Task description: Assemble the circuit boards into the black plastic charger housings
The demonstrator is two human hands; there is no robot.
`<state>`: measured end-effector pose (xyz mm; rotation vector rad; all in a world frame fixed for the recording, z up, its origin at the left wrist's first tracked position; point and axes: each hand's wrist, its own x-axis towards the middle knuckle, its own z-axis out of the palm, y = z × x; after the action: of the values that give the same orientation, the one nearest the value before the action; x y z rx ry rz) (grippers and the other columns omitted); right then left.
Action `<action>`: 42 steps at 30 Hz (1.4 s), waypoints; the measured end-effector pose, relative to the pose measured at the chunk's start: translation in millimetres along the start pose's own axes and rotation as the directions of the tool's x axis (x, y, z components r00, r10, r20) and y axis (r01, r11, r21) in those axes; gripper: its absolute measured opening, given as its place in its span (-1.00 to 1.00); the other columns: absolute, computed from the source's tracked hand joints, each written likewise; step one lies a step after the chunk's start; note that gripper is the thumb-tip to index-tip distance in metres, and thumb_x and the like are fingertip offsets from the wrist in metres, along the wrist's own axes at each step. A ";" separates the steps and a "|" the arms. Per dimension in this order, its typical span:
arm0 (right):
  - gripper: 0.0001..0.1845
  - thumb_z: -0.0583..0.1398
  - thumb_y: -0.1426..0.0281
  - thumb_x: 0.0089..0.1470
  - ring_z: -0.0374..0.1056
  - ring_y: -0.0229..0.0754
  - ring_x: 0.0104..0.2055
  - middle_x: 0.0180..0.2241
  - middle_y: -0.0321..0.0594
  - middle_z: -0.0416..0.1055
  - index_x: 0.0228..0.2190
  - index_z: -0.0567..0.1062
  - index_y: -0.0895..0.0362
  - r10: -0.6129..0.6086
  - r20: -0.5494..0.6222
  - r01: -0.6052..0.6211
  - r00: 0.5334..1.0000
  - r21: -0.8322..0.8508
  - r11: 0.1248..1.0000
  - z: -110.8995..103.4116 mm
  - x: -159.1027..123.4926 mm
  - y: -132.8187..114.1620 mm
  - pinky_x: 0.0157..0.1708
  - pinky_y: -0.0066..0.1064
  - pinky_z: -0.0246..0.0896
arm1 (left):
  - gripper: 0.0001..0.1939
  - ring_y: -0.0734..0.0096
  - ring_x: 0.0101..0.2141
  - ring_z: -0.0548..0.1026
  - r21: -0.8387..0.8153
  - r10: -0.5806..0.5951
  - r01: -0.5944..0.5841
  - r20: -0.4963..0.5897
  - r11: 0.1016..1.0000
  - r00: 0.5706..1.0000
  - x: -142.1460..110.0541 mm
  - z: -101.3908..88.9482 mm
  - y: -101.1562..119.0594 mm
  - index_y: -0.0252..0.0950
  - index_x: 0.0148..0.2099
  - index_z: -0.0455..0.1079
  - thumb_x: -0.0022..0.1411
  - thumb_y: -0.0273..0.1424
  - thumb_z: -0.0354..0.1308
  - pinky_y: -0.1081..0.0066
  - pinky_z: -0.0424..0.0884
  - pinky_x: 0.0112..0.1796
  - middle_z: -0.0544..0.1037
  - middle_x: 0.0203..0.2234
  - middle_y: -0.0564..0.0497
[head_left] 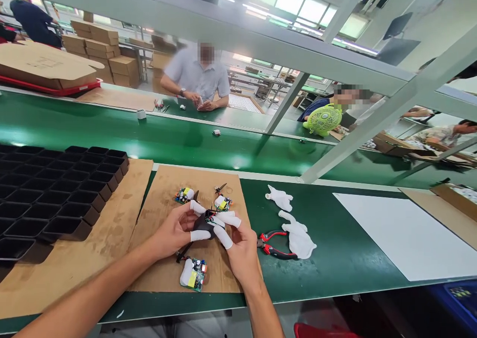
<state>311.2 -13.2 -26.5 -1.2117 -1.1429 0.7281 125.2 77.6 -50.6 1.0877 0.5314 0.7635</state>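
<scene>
My left hand (173, 232), with white finger cots on its fingertips, is closed around a small black plastic housing (203, 223) above the cardboard sheet. My right hand (240, 241), also in finger cots, pinches a circuit board (211, 217) at the housing's open mouth; my fingers partly cover it. Nearest to me on the cardboard lies a loose circuit board (194, 274) with yellow tape and a white block. Beyond my hands are two similar boards, one at left (184, 195) and one at right (223, 203), with dark leads beside them.
Red-handled pliers (276, 252) and white gloves (301, 241) lie right of the cardboard (145, 273). Rows of black housings (55, 199) stand at left. A white sheet (391, 228) lies far right. Beyond the green belt (179, 136), a person (203, 79) sits working, near a green fan (324, 118).
</scene>
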 end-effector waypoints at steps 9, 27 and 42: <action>-0.80 0.52 0.14 0.26 0.57 0.01 0.07 -0.04 -0.14 0.67 -0.14 0.83 -0.06 0.032 0.073 -0.034 0.997 0.030 0.999 3.6 -2.4 -5.7 0.16 -0.21 0.52 | -0.37 0.20 0.02 0.73 -0.005 -0.009 0.009 0.042 1.000 0.999 -3.6 -1.0 0.5 -0.26 -0.04 0.50 -0.02 -0.33 0.80 0.20 0.65 0.18 0.72 -0.04 -0.04; -0.66 0.60 0.04 0.14 0.75 0.06 -0.04 -0.11 -0.14 0.80 -0.10 0.80 -0.14 -0.010 0.128 -0.033 0.992 0.329 0.944 -0.3 -13.1 -6.0 0.12 0.01 0.68 | -0.47 0.20 -0.25 0.72 -0.120 -0.194 0.283 0.478 0.952 0.857 -7.5 -15.2 26.5 -0.26 -0.11 0.66 -0.08 -0.28 0.79 0.28 0.62 -0.07 0.79 -0.22 -0.07; -0.50 0.65 0.16 0.10 0.69 0.23 0.18 0.03 -0.04 0.78 0.07 0.79 -0.15 -0.071 0.198 0.026 0.978 0.222 0.975 11.9 -21.3 -29.2 0.19 0.12 0.71 | -0.39 0.26 -0.39 0.64 -0.145 -0.265 0.359 0.439 0.922 0.859 -11.1 -23.7 34.7 -0.31 -0.19 0.71 -0.23 -0.11 0.81 0.39 0.57 -0.29 0.71 -0.38 -0.04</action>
<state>289.5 -35.8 -4.9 -0.9365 -1.2213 0.9323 91.2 91.8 -27.5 0.8882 0.2428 0.2799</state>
